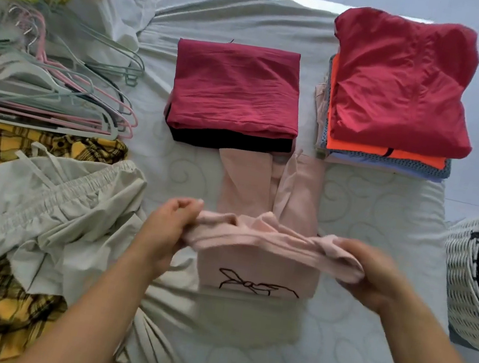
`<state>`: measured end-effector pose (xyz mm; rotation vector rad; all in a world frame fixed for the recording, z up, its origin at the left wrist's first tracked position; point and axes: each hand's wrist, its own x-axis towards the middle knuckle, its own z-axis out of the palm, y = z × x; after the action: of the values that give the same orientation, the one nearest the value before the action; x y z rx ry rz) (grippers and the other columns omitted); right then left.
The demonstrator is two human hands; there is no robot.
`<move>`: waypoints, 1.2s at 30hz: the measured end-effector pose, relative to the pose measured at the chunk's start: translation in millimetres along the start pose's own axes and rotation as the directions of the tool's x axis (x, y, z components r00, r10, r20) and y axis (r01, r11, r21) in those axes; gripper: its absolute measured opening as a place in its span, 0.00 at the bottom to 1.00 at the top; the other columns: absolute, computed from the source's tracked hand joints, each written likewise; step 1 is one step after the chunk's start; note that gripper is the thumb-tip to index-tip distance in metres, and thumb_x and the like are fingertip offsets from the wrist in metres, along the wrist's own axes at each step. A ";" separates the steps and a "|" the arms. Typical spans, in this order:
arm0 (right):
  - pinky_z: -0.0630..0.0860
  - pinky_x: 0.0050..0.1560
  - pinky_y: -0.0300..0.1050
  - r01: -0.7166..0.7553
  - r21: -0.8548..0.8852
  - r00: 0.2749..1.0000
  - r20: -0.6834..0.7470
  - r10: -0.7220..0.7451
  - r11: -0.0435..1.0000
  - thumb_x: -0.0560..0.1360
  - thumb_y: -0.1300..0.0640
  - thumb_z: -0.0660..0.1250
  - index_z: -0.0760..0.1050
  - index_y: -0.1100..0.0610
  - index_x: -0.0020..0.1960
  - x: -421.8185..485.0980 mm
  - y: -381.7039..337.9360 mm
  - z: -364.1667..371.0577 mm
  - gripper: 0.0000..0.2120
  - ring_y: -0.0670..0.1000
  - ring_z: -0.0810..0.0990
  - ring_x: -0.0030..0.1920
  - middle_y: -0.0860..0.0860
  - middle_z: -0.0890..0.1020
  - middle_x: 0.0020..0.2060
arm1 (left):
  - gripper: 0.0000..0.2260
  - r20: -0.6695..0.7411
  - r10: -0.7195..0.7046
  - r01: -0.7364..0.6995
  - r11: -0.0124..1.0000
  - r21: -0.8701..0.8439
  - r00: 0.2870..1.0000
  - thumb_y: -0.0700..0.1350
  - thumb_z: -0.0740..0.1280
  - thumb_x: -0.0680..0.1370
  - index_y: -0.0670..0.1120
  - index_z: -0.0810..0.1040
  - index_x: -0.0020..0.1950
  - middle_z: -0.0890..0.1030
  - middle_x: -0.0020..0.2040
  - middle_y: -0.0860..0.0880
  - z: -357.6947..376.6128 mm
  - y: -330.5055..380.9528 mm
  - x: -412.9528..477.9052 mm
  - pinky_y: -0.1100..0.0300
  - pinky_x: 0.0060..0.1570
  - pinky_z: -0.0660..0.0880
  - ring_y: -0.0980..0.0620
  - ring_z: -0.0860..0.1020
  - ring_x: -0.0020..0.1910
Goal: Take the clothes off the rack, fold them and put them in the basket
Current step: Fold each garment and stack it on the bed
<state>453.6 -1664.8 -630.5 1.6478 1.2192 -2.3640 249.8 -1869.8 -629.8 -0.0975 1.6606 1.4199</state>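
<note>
The pink garment (266,241) is looking like soft matt cloth, with a dark thread-like bow motif lying on its front. The maroon folded piece (236,87) is showing a crinkled matt weave, and the red top (401,87) a smoother, faintly shiny fabric. The bed (346,352) is wearing quilted pale cloth with stitched swirls. The hangers (59,86) at its left edge are looking like smooth plastic. The basket (460,276) is showing white woven wicker.
</note>
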 end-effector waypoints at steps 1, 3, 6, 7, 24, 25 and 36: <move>0.71 0.23 0.32 -0.036 0.051 0.999 -0.007 0.036 0.998 0.67 0.54 0.73 0.81 0.59 0.38 15.6 -17.9 2.6 0.08 0.45 0.76 0.25 0.53 0.79 0.29 | 0.11 0.078 0.035 -0.035 0.999 0.007 0.996 0.50 0.58 0.80 0.43 0.74 0.52 0.80 0.47 0.41 5.9 17.0 20.0 0.58 0.39 0.76 0.50 0.78 0.39; 0.76 0.27 0.36 -0.063 0.145 0.996 -0.051 0.071 0.987 0.73 0.43 0.67 0.76 0.61 0.45 50.0 -39.2 3.8 0.19 0.49 0.80 0.32 0.55 0.80 0.35 | 0.17 0.110 0.056 -0.061 0.997 0.041 0.992 0.57 0.53 0.80 0.46 0.70 0.59 0.81 0.50 0.41 11.1 37.2 56.6 0.55 0.43 0.77 0.48 0.81 0.39; 0.73 0.36 0.44 -0.083 -0.075 0.958 -0.281 0.058 0.994 0.80 0.47 0.57 0.69 0.58 0.46 87.1 -26.3 4.5 0.14 0.52 0.75 0.38 0.56 0.75 0.39 | 0.13 -0.073 0.001 0.017 0.971 0.237 0.997 0.54 0.57 0.80 0.46 0.66 0.57 0.78 0.46 0.39 1.4 13.5 100.3 0.57 0.37 0.77 0.50 0.80 0.37; 0.69 0.35 0.42 -0.110 -0.196 0.940 -0.340 0.037 0.974 0.80 0.51 0.59 0.68 0.57 0.42 93.0 -11.3 6.7 0.12 0.52 0.73 0.35 0.56 0.73 0.36 | 0.12 -0.125 -0.033 0.079 0.920 0.383 0.992 0.51 0.60 0.80 0.43 0.68 0.55 0.77 0.47 0.37 -2.4 -3.5 105.4 0.57 0.37 0.76 0.48 0.81 0.38; 0.78 0.44 0.46 0.034 -0.032 0.966 -0.256 -0.041 0.999 0.77 0.59 0.64 0.77 0.60 0.53 41.0 62.3 23.5 0.07 0.51 0.82 0.45 0.53 0.85 0.45 | 0.06 -0.146 -0.031 0.078 0.941 0.329 0.989 0.36 0.65 0.76 0.45 0.71 0.48 0.82 0.36 0.46 18.9 -65.5 25.0 0.63 0.22 0.70 0.55 0.76 0.26; 0.78 0.43 0.46 0.053 -0.021 0.971 -0.231 -0.056 0.998 0.76 0.59 0.65 0.77 0.60 0.53 34.6 56.9 24.2 0.07 0.50 0.82 0.43 0.53 0.85 0.44 | 0.08 -0.152 -0.018 0.064 0.952 0.300 0.988 0.36 0.66 0.76 0.46 0.70 0.49 0.81 0.32 0.47 20.8 -60.9 19.3 0.64 0.19 0.67 0.56 0.73 0.22; 0.75 0.28 0.37 0.256 0.109 0.966 -0.051 -0.252 0.961 0.76 0.62 0.63 0.75 0.62 0.48 -25.4 -94.6 4.2 0.04 0.45 0.80 0.32 0.54 0.82 0.37 | 0.08 -0.065 -0.038 0.030 0.992 -0.125 0.997 0.44 0.62 0.78 0.44 0.73 0.40 0.73 0.24 0.51 91.3 92.0 -16.3 0.70 0.19 0.62 0.60 0.66 0.19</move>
<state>421.8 -1611.7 -554.5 1.6640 1.4049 -2.6085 257.9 -1772.7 -542.8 -0.2457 1.6164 1.5083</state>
